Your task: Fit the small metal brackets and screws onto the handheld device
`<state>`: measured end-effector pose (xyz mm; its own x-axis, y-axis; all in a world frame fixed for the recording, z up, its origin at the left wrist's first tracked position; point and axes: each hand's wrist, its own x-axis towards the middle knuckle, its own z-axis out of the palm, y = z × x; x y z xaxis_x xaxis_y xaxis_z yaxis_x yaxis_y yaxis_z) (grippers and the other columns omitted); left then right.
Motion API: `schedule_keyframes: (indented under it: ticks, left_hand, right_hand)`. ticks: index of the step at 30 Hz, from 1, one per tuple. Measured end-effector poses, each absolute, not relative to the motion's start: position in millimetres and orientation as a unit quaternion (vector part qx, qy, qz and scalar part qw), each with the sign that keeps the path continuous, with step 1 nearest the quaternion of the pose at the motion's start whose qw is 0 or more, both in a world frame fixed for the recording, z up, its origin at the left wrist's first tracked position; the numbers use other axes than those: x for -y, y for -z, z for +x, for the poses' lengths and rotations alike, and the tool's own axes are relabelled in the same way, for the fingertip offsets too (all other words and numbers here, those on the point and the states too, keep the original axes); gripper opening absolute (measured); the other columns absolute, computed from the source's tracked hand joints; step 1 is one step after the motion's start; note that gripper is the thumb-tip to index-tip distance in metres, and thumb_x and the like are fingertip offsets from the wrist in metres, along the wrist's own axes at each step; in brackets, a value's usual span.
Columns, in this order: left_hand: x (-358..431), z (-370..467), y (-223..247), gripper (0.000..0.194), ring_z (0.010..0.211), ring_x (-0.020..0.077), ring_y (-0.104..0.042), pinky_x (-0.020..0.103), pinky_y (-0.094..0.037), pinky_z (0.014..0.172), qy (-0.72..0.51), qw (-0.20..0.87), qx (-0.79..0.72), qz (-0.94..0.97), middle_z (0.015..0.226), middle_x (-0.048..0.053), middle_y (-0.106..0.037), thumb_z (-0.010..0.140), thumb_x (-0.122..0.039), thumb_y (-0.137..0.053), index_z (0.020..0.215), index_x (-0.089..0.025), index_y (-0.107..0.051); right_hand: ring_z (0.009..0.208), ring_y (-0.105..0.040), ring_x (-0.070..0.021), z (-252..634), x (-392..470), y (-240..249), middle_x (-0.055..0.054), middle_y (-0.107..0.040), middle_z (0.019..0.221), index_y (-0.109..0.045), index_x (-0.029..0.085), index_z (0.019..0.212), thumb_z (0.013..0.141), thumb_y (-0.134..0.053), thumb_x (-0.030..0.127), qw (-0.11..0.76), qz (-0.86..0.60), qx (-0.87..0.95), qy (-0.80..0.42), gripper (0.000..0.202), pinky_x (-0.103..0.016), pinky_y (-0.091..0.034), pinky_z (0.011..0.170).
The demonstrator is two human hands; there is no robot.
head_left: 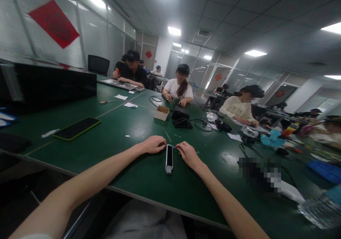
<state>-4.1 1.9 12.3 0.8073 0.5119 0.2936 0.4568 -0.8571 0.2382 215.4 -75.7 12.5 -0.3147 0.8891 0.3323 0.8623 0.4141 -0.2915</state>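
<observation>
The slim white-and-black elongated device (169, 159) lies on the green tabletop (133, 175), long axis running near to far, its far end between the left hand (154, 144) and right hand (188, 154). The left fingertips look slightly nearer. Both hands' fingers are drawn together; whether they pinch anything, I cannot tell.

The counter (138, 175) is plain green; the phone (77, 128) is black with a lime-green edge; the fan blades (272, 138) are light blue; the slim device (169, 159) is black framed in white; the small open box (161, 113) is tan
</observation>
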Motion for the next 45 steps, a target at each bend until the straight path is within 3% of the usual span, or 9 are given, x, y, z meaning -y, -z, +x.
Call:
schedule_keyframes:
  ticks: [23, 41, 45]
  left_hand:
    - [-1, -3, -10, 0.018, 0.077, 0.0174, -0.06, 0.026, -0.042, 0.068, -0.17, 0.056, -0.264, 0.948, 0.087, 0.005, -0.066, 0.087, -0.025, -0.048, 0.091, -0.018, -0.064]
    - [1, 0, -9, 0.019, 0.077, 0.0172, -0.06, 0.025, -0.043, 0.067, -0.167, 0.048, -0.273, 0.946, 0.086, 0.005, -0.066, 0.087, -0.025, -0.047, 0.091, -0.017, -0.064]
    - [2, -1, -12, 0.019, 0.076, 0.0166, -0.059, 0.025, -0.043, 0.067, -0.16, 0.061, -0.271, 0.947, 0.086, 0.005, -0.066, 0.087, -0.025, -0.047, 0.09, -0.016, -0.064]
  right_hand:
    - [0.091, -0.061, -0.0183, 215, 76, -11, -0.008, -0.065, 0.098, -0.067, 0.016, 0.101, 0.09, -0.048, 0.018, 0.246, -0.53, 0.809, -0.061, 0.022, -0.031, -0.049, 0.084]
    - [0.096, -0.059, -0.0217, 217, 72, -9, -0.01, -0.066, 0.102, -0.063, 0.016, 0.107, 0.089, -0.054, 0.031, 0.228, -0.51, 0.829, 0.003, 0.025, -0.036, -0.047, 0.085]
    - [0.1, -0.058, -0.0221, 245, 72, -20, -0.011, -0.064, 0.106, -0.063, 0.017, 0.107, 0.091, -0.047, 0.028, 0.217, -0.532, 0.817, 0.044, 0.025, -0.037, -0.045, 0.089]
